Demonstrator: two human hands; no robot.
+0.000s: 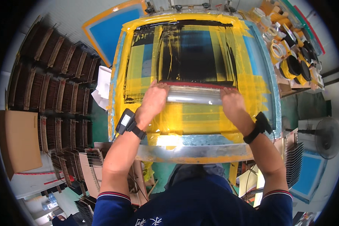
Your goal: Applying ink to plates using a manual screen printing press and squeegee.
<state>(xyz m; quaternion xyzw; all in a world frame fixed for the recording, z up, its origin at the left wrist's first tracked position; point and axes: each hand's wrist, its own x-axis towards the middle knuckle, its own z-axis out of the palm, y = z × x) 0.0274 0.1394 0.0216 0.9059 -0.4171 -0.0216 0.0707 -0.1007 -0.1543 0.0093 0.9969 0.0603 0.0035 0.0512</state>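
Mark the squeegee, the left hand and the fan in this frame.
squeegee (194, 95), head view, middle of its metal handle.
left hand (152, 103), head view, back of the hand.
fan (327, 137), head view, its round grille.

Metal squeegee lying crosswise on inked yellow-taped screen.

A screen-printing workshop: taped printing screen, drying racks, tape rolls, floor fan.

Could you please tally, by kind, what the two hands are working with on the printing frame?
Hands: 2, left hand and right hand, both gripping the squeegee
Squeegee: 1, metal bar with a red blade edge
Screen frame: 1, edged in yellow tape
Wrist devices: 2, left wrist device and right wrist device
Total: 6
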